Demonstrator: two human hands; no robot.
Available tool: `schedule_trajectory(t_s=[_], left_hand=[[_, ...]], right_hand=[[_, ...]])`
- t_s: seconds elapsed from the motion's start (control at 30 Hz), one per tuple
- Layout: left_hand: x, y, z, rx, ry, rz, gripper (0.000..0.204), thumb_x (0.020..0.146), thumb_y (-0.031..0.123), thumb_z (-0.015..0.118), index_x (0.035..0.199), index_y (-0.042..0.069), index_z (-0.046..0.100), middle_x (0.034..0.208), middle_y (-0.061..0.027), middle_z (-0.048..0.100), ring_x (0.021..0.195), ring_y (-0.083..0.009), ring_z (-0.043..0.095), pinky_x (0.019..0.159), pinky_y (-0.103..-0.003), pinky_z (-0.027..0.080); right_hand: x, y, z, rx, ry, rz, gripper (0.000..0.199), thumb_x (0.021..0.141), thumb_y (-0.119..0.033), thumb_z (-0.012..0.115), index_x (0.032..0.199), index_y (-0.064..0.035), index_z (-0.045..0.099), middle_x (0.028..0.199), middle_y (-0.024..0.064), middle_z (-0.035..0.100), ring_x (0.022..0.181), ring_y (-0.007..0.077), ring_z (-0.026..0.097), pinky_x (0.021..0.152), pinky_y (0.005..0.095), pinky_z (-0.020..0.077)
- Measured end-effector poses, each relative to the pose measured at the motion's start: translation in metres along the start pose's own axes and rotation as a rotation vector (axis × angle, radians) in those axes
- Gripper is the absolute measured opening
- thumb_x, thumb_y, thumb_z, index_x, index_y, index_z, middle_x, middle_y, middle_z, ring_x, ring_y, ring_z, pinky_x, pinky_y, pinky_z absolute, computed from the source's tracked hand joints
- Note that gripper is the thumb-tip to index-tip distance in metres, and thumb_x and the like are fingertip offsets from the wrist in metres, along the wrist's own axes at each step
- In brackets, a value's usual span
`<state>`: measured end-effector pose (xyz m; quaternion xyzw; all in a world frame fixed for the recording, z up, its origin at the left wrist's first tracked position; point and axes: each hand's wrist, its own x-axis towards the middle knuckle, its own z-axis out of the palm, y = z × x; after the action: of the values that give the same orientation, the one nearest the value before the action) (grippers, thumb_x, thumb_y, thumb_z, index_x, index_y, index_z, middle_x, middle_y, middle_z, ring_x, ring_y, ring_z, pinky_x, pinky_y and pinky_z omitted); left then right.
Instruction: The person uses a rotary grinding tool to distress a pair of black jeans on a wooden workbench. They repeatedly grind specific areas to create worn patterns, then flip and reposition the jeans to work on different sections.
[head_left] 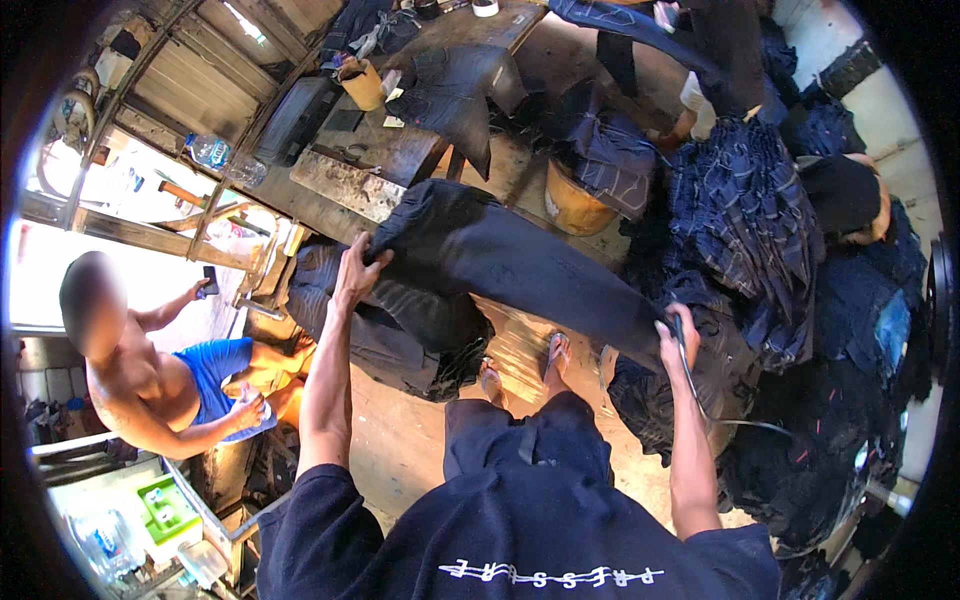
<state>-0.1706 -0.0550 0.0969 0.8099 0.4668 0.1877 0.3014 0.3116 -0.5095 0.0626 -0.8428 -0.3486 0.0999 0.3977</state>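
I hold a pair of dark denim trousers (500,260) stretched out in front of me. My left hand (357,270) grips its upper left end. At the lower right end, my right hand (678,345) grips the cloth together with a thin dark tool whose cord trails down to the right. Under the trousers lies a pile of dark jeans (400,340) on the floor. My sandalled feet (525,370) show below the cloth.
A big heap of dark blue jeans (760,220) fills the right side. A wooden workbench (400,140) with a cup and denim pieces stands ahead, a yellow bucket (575,205) beside it. A seated person in blue shorts (170,390) holds a phone at left.
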Motion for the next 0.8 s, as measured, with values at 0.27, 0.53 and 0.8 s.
schedule_trajectory(t_s=[0.27, 0.53, 0.8], left_hand=[[-0.073, 0.266, 0.244, 0.026, 0.106, 0.078, 0.046, 0.087, 0.047, 0.086, 0.092, 0.007, 0.063, 0.09, -0.0151, 0.065, 0.086, -0.0404, 0.061, 0.08, -0.051, 0.047], [-0.042, 0.287, 0.267, 0.002, 0.266, -0.119, 0.057, 0.089, 0.058, 0.083, 0.1, 0.007, 0.058, 0.079, -0.0178, 0.073, 0.071, -0.0415, 0.074, 0.063, -0.051, 0.056], [0.043, 0.121, 0.098, 0.051, 0.268, -0.154, 0.073, 0.086, 0.067, 0.081, 0.118, 0.005, 0.063, 0.106, -0.0213, 0.077, 0.101, -0.0401, 0.075, 0.089, -0.051, 0.057]], right_hand=[[0.052, 0.128, -0.254, -0.475, 0.659, -0.064, 0.024, 0.101, -0.009, 0.069, 0.124, -0.0005, 0.067, 0.117, 0.0149, 0.072, 0.111, 0.0324, 0.068, 0.102, 0.0438, 0.0521], [0.146, 0.001, -0.197, -0.594, 0.486, -0.449, 0.02, 0.099, -0.009, 0.074, 0.118, -0.0029, 0.071, 0.139, 0.0213, 0.068, 0.143, 0.0446, 0.055, 0.127, 0.0624, 0.0307], [0.063, -0.103, 0.067, 0.229, -0.264, -0.574, 0.032, 0.088, -0.005, 0.079, 0.119, -0.0063, 0.069, 0.139, 0.0235, 0.067, 0.138, 0.0452, 0.059, 0.122, 0.0542, 0.0436]])
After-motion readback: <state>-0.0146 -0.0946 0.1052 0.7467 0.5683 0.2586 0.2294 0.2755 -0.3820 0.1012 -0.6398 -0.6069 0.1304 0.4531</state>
